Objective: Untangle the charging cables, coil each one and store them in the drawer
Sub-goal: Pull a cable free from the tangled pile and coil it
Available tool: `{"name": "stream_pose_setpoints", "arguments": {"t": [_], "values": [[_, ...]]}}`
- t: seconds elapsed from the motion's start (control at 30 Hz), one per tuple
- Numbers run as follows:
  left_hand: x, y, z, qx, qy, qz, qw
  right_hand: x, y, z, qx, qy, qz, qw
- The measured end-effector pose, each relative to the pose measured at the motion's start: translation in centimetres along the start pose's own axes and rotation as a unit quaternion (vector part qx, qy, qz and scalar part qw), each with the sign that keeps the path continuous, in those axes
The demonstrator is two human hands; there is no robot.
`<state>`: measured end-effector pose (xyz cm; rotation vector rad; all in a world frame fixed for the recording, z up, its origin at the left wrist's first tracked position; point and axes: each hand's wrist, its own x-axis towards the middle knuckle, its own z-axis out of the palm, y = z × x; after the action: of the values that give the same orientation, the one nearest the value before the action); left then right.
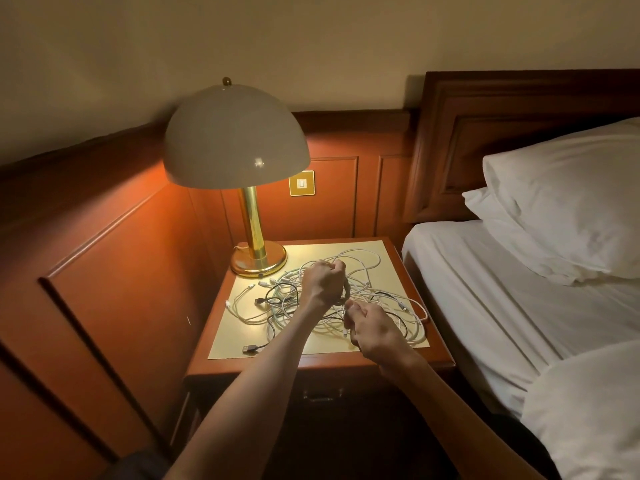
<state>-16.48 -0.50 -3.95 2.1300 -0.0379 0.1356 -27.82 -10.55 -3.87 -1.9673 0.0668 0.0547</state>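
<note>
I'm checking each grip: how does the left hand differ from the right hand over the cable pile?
The left hand sits farther back, toward the lamp; the right hand is nearer the front edge of the nightstand. The left hand closes round a bunch of strands; the right hand pinches what looks like a single white strand. Both hold parts of the tangled cables, not yet coiled.
</note>
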Motion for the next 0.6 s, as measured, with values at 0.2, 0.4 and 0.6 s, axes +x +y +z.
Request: {"name": "stream_pose_setpoints", "arguments": {"t": [0.2,0.4,0.6], "values": [[0.0,0.4,-0.2,-0.003,-0.009,-0.018,1.000,-0.4,-0.2,0.5,0.046,-0.006,0.008,0.999],[-0.1,1.2,1.2,0.012,-0.028,-0.030,0.999,-0.5,0.9,-0.4,0.019,0.037,0.007,0.999],[0.3,0.8,3.0,-0.014,-0.068,-0.054,0.996,-0.9,1.8,-1.2,0.058,0.036,0.027,0.997]]}}
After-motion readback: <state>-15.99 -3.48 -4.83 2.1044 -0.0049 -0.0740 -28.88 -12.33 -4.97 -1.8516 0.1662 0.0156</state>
